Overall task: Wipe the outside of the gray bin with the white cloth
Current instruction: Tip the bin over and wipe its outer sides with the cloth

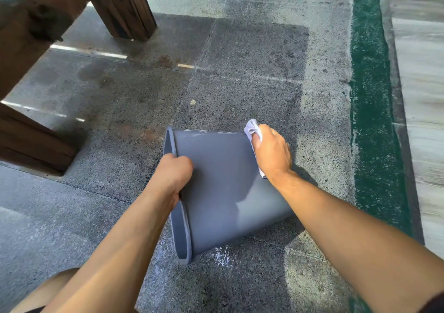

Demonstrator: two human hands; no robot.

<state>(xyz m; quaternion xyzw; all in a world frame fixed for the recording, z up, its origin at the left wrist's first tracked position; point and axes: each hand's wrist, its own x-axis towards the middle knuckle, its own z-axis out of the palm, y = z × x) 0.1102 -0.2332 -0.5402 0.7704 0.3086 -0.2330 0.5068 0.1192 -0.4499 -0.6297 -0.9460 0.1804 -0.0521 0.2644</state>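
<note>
The gray bin (216, 187) lies on its side on the speckled stone floor, its open rim facing left and its base to the right. My left hand (174, 171) grips the rim at the top left. My right hand (272, 154) presses the white cloth (251, 127) against the bin's base end at the upper right; the hand covers most of the cloth. White dusty smears run along the bin's far edge.
Dark wooden posts and beams (125, 7) stand at the upper left. A green painted strip (370, 110) runs down the right side with pale paving beyond it. White residue (223, 256) speckles the floor below the bin. My knee (55, 286) shows at the bottom left.
</note>
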